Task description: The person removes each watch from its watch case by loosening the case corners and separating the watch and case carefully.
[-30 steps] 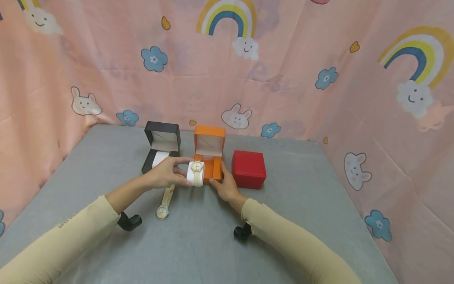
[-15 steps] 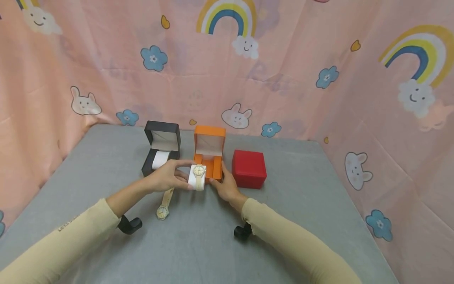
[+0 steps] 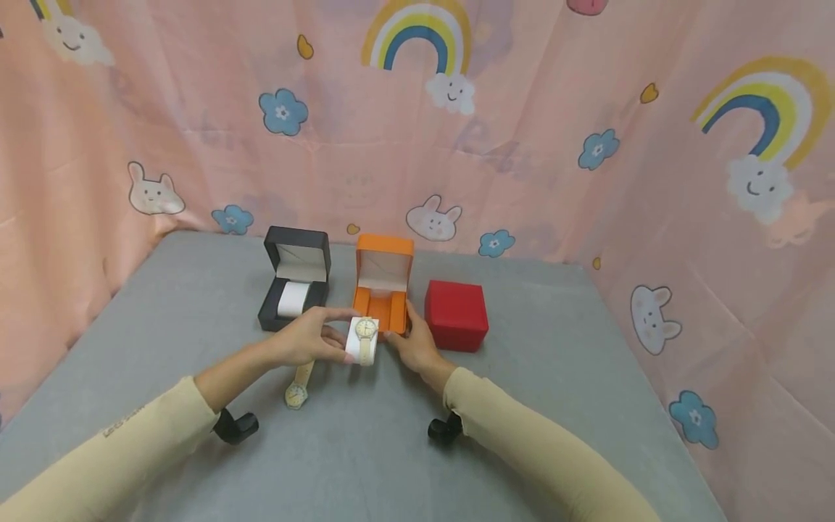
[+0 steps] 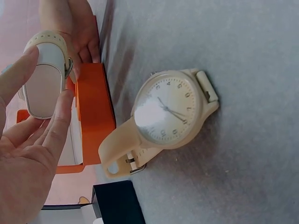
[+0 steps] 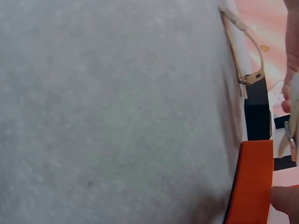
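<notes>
My left hand (image 3: 303, 339) pinches a white watch cushion (image 4: 50, 53) by its ends, thumb on one side and fingers on the other. Strapped around the cushion is a cream wristwatch (image 3: 366, 330), dial facing up and toward me. The pair hangs just in front of an open orange watch box (image 3: 396, 313), whose base holds no cushion. My right hand (image 3: 420, 351) grips that box at its right front corner, thumb at the front. A second cream watch (image 4: 168, 109) lies on the table below my left hand, its strap buckled into a loop.
An open black watch box (image 3: 298, 239) with a bare white cushion (image 3: 293, 298) stands left of the orange one. To the right sits a closed red box (image 3: 456, 315). A pink patterned curtain (image 3: 541, 210) hangs behind the grey table (image 3: 365, 464).
My left hand has drawn the cushion and its watch a little toward me, away from the orange box. The right hand keeps its place on the box. The head view tips up slightly.
</notes>
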`<state>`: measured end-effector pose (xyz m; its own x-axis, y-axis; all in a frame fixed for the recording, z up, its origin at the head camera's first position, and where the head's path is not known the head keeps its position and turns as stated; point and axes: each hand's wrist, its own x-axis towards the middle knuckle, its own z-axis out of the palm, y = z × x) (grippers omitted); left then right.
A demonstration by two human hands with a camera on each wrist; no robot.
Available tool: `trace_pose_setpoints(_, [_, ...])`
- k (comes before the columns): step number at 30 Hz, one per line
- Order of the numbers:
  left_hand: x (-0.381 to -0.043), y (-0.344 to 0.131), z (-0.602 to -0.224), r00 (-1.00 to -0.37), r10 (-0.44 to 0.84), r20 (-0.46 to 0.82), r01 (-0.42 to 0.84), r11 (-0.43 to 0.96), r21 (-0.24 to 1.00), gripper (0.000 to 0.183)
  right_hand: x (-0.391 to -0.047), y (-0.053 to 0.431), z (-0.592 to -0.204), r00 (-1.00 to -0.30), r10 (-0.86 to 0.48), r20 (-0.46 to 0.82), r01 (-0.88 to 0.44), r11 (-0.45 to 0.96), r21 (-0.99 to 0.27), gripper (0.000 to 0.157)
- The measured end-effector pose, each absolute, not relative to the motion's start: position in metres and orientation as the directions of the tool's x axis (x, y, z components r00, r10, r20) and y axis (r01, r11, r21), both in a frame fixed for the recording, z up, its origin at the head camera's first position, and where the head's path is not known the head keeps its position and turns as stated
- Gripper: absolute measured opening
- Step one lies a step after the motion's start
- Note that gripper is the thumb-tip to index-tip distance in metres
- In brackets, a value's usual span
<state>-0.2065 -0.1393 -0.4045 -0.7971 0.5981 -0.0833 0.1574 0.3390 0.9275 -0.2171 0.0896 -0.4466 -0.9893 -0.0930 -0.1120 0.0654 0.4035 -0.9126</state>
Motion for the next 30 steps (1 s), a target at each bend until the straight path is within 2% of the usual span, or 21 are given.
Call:
trace_pose_setpoints(7, [-0.201, -0.136, -0.413, -0.789, 0.611, -0.066, 0.161, 0.308, 0.938, 0.078, -0.207, 0.096, -0.433, -0.984, -0.085, -0.156, 0.119, 0.337, -0.934, 0.061])
trace_pose_setpoints(17, [-0.201, -0.138, -0.410, -0.797, 0.601, -0.063, 0.162, 0.313, 0.936, 0.082, -0.199, 0.104, -0.396, -0.968, -0.151, -0.200, 0.154, 0.271, -0.950, 0.056])
trace_pose_setpoints(21, [-0.201, -0.138, -0.409, -0.796, 0.602, -0.057, 0.159, 0.299, 0.941, 0.082, -0.193, 0.106, -0.392, -0.962, -0.204, -0.179, 0.113, 0.296, -0.948, 0.053])
trace_pose_setpoints(30, [-0.196, -0.136, -0.407, -0.797, 0.601, -0.064, 0.139, 0.286, 0.948, 0.084, -0.174, 0.112, -0.399, -0.914, -0.405, -0.038, -0.102, 0.318, -0.943, 0.054])
